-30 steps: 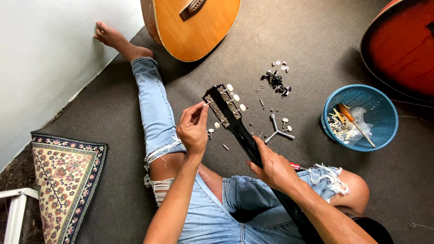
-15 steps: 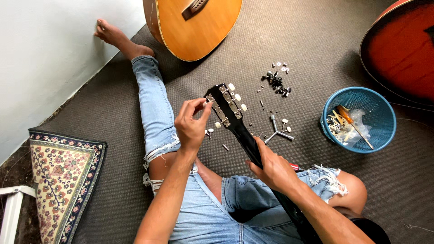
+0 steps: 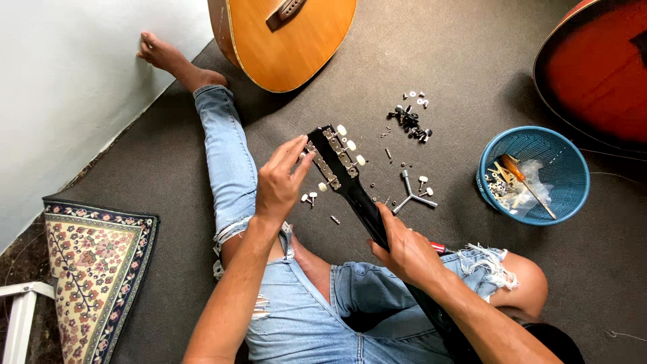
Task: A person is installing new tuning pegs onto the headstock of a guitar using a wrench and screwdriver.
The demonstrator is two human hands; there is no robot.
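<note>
Dark grey carpet [image 3: 438,67] covers the floor, with a pale wall [image 3: 67,81] along one side and a patterned rug [image 3: 94,269] lying near its foot. Seen from the head camera, a person in torn light-blue jeans sits on the carpet with one bare-footed leg stretched toward the wall.

A black guitar neck [image 3: 367,209] runs up from the lap, ending in a headstock [image 3: 331,158] fitted with metal tuner plates and white knobs. The right hand [image 3: 408,249] is wrapped around the neck below the headstock, fingers closed on it. The left hand [image 3: 280,182] is raised beside the headstock, fingers loosely curled, its fingertips touching the tuner plate on the near edge; whether it pinches a small part there cannot be told.

Loose white-knobbed tuners [image 3: 310,198] lie on the carpet just beside the left hand. A three-armed metal wrench [image 3: 411,195] lies close to the neck on the other side, and a scatter of small black and silver hardware [image 3: 410,121] sits farther out. A blue plastic basket [image 3: 563,152] holding tools and bits stands well apart to the right. An orange-topped acoustic guitar body [image 3: 283,40] rests near the outstretched leg, and a red sunburst guitar body [image 3: 600,67] lies at the far right edge.
</note>
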